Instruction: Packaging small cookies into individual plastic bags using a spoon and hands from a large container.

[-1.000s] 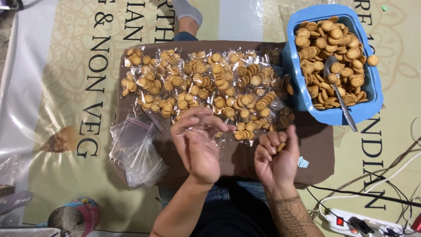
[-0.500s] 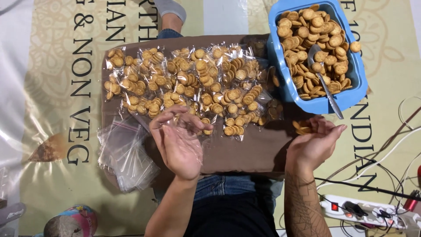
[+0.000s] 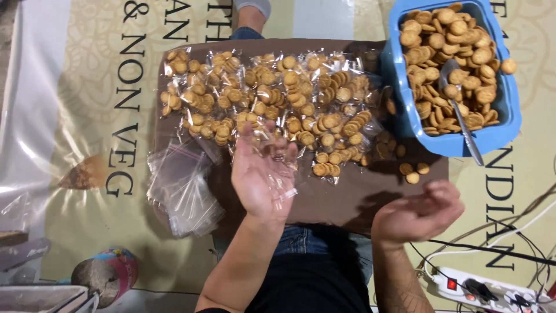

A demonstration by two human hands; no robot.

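My left hand (image 3: 260, 174) is held palm up over the brown board (image 3: 330, 200), with a small clear plastic bag (image 3: 282, 194) lying across the palm and fingers. My right hand (image 3: 418, 213) hovers cupped at the board's near right corner, fingers curled; I cannot see what is inside it. A few loose round biscuits (image 3: 412, 172) lie on the board just beyond it. Several filled packets of small round biscuits (image 3: 272, 98) cover the far half of the board. A blue tub (image 3: 504, 133) full of loose biscuits, with a metal spoon (image 3: 463, 124) in it, stands at the far right.
A pile of empty clear bags (image 3: 182, 185) lies at the board's left edge. A white power strip (image 3: 480, 287) and cables run at the lower right. A colourful round tin (image 3: 110, 272) sits at the lower left. A printed banner covers the floor.
My right hand swung out toward the tub, then came back to the board's near right corner. My left hand turned palm up with the clear bag. Loose biscuits now lie on the board.
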